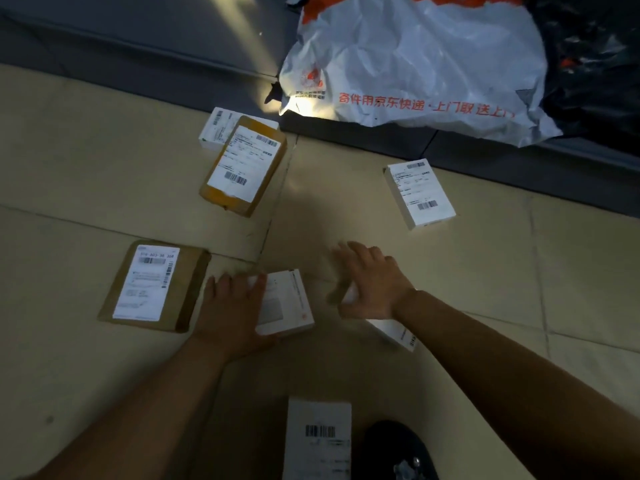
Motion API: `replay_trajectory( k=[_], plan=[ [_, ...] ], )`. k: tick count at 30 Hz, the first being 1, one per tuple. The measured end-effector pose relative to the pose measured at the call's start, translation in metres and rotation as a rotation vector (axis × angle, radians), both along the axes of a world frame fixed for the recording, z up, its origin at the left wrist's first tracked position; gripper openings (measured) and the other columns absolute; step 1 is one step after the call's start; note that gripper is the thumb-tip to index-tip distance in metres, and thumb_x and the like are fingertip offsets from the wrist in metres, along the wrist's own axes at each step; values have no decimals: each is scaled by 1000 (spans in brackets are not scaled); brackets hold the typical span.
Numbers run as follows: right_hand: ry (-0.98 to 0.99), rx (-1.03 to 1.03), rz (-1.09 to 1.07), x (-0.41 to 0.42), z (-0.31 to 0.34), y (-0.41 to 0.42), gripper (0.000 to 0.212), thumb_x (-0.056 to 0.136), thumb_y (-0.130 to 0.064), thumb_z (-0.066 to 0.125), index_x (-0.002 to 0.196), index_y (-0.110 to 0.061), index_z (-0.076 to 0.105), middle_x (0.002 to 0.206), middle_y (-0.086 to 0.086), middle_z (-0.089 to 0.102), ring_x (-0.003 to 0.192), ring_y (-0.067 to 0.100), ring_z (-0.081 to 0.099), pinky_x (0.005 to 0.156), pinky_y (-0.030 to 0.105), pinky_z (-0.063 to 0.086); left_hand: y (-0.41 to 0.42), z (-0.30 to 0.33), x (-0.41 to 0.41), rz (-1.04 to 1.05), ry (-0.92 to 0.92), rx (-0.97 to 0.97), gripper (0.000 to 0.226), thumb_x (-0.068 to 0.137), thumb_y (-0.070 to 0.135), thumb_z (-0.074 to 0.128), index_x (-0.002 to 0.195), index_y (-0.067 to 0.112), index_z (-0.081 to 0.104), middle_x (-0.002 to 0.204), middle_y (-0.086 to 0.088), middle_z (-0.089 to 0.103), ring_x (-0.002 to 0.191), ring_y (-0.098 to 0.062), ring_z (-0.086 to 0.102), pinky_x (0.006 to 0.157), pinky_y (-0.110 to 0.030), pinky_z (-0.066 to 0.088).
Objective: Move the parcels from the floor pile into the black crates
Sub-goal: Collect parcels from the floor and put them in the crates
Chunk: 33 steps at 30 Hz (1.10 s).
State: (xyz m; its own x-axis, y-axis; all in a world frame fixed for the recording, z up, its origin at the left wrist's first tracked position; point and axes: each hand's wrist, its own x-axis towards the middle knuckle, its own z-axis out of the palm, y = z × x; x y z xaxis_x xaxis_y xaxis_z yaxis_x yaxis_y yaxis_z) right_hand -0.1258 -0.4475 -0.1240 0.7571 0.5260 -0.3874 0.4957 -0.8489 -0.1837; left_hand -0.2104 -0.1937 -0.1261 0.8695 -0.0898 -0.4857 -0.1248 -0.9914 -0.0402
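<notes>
Parcels lie scattered on the beige tiled floor. My left hand (232, 308) rests flat on the left part of a small white box (289, 303), fingers straight, thumb by the box's near edge. To the right, my right hand (372, 284) hovers with fingers spread and blurred over another white box (393, 332), mostly hidden under my wrist. It holds nothing. Around them lie a brown labelled box (242, 166), a white box (216, 128) behind it, a white box (419, 192) on the right, a flat brown parcel (154, 287) and a white parcel (318, 441) near my feet. No black crate is in view.
A large crumpled white courier bag (415, 64) with red print lies at the top on a dark grey strip of floor (138, 46). A black bag (595, 64) sits beside it at the top right. A dark shoe (391, 448) shows at the bottom.
</notes>
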Motion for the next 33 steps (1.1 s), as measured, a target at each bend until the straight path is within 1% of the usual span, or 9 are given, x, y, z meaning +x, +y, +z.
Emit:
replay_trajectory(
  k=[4, 7, 11, 14, 16, 19, 21, 28, 33],
  plan=[
    [124, -157, 117, -1, -39, 23, 104, 75, -63, 65, 153, -27, 6, 159, 10, 4, 143, 36, 13, 111, 50, 22, 6, -14, -9, 89, 139, -86, 110, 71, 76, 57, 152, 25, 4, 155, -11, 16, 138, -31, 23, 113, -45, 21],
    [124, -115, 125, -8, -53, 22, 105, 75, -64, 65, 154, -26, 6, 160, 10, 3, 145, 33, 7, 115, 49, 16, 7, -23, -12, 163, 217, -177, 112, 71, 76, 58, 153, 26, 1, 158, -7, 12, 140, -30, 21, 112, -44, 26],
    [50, -2, 25, -19, -55, -10, 111, 69, -78, 58, 154, -30, 3, 161, 8, 4, 148, 27, 0, 117, 45, 4, 9, -26, -8, 191, 219, -238, 113, 69, 77, 59, 153, 27, 1, 159, -4, 9, 142, -28, 18, 112, -44, 27],
    [26, -25, -109, -37, -55, -51, 120, 60, -88, 46, 154, -27, 5, 160, 12, 11, 147, 30, 11, 118, 45, 12, 10, -18, 3, 200, 274, -322, 121, 59, 92, 44, 153, 27, 7, 160, 0, 7, 144, -23, 15, 114, -41, 25],
    [27, -82, -114, -54, -58, -71, 123, 57, -89, 42, 154, -19, 12, 157, 18, 19, 143, 36, 21, 115, 49, 18, 12, -7, 12, 228, 300, -400, 117, 59, 94, 37, 152, 26, 18, 159, -1, 17, 142, -20, 23, 111, -35, 26],
    [13, -74, -127, -73, -63, -82, 116, 58, -79, 55, 147, -13, 23, 146, 25, 39, 130, 43, 43, 104, 54, 34, 14, 5, 26, 271, 201, -525, 63, 88, 59, 49, 142, 29, 42, 146, 1, 44, 128, -17, 44, 96, -26, 34],
    [-3, -33, -171, -79, -63, -82, 113, 58, -74, 59, 146, -13, 24, 141, 26, 44, 124, 43, 49, 98, 53, 41, 14, 8, 32, 315, 164, -613, 47, 92, 53, 48, 135, 34, 52, 138, 4, 54, 121, -15, 50, 88, -24, 35],
    [-51, -55, -202, -83, -62, -80, 113, 62, -73, 61, 151, -16, 22, 147, 21, 35, 128, 39, 41, 101, 50, 37, -15, -7, 25, 290, 186, -677, 55, 94, 56, 33, 139, 27, 46, 136, -2, 55, 115, -19, 55, 88, -29, 41],
    [-41, -98, -216, -84, -66, -80, 110, 64, -73, 59, 150, -17, 20, 147, 23, 35, 129, 40, 40, 102, 51, 36, -6, -17, 33, 370, -204, -641, 43, 103, 33, 34, 145, 27, 37, 136, -9, 52, 119, -26, 52, 90, -33, 40]
  ],
)
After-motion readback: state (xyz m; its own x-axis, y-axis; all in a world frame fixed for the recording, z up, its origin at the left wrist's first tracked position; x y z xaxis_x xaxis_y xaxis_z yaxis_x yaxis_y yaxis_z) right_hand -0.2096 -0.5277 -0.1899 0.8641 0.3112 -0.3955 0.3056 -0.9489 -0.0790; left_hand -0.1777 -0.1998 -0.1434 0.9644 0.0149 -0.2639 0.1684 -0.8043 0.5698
